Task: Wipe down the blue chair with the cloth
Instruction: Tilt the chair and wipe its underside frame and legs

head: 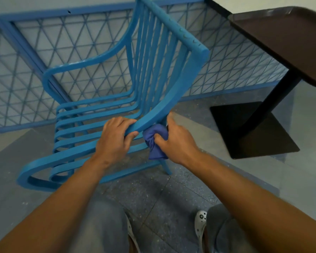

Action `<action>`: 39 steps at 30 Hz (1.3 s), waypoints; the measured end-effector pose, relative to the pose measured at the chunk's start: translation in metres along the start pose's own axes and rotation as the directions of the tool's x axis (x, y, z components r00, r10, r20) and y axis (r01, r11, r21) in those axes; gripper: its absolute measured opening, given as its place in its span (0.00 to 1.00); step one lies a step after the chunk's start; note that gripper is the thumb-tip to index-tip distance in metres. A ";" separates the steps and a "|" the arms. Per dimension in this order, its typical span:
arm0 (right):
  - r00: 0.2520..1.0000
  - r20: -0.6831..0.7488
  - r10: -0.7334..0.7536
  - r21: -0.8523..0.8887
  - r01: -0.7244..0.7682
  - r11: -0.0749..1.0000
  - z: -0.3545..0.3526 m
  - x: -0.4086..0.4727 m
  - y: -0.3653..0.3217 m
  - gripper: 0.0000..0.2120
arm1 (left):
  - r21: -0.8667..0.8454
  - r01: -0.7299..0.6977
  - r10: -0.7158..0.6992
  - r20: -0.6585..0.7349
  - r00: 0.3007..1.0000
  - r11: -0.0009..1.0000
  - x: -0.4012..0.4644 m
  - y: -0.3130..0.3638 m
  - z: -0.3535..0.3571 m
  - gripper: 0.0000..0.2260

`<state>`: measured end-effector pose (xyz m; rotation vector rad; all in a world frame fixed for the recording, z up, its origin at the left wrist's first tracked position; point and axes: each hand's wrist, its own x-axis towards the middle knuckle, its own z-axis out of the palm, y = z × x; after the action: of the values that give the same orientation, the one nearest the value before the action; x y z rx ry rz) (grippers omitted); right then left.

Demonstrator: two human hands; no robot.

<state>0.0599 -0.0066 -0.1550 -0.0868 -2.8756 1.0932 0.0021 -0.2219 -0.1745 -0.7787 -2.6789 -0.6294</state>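
The blue chair [106,99] is seen standing on the speckled floor [153,198] in front of a blue lattice railing [26,73], and its near armrest [164,105] is gripped by the left hand [115,141], the fingers curled over the top and the thumb tucked beneath. Just right of that, a bunched purple-blue cloth [156,141] is clutched in the right hand [177,141] and pressed against the chair frame under the armrest. Further right, a dark brown table [285,41] is seen on a black pedestal base [252,128].
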 end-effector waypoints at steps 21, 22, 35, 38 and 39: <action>0.929 0.324 -0.179 -0.127 0.230 0.965 0.003 -0.035 -0.029 0.38 | 0.020 0.062 -0.061 -0.066 0.996 0.998 -0.066 -0.008 -0.069 0.17; 0.940 0.312 -0.140 -0.150 0.194 0.969 -0.001 -0.033 -0.022 0.36 | 0.008 0.039 -0.039 -0.078 0.996 0.999 -0.060 -0.001 -0.068 0.16; 0.965 -0.165 -0.202 0.190 0.232 0.954 -0.018 -0.033 -0.022 0.17 | -0.164 0.089 -0.138 -0.315 0.939 0.982 -0.068 0.034 -0.044 0.15; 0.959 -0.198 -0.201 0.223 0.243 0.944 -0.021 -0.029 -0.027 0.17 | -0.147 0.066 -0.116 -0.363 0.924 0.987 -0.084 0.052 -0.042 0.07; 0.958 -0.197 -0.208 0.217 0.249 0.944 -0.021 -0.028 -0.028 0.17 | -0.161 0.063 -0.115 -0.341 0.933 0.985 -0.090 0.054 -0.040 0.04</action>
<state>0.0890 -0.0159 -0.1218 0.1558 -2.5046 1.3038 0.1113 -0.2395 -0.1559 -0.5221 -2.3702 -0.9054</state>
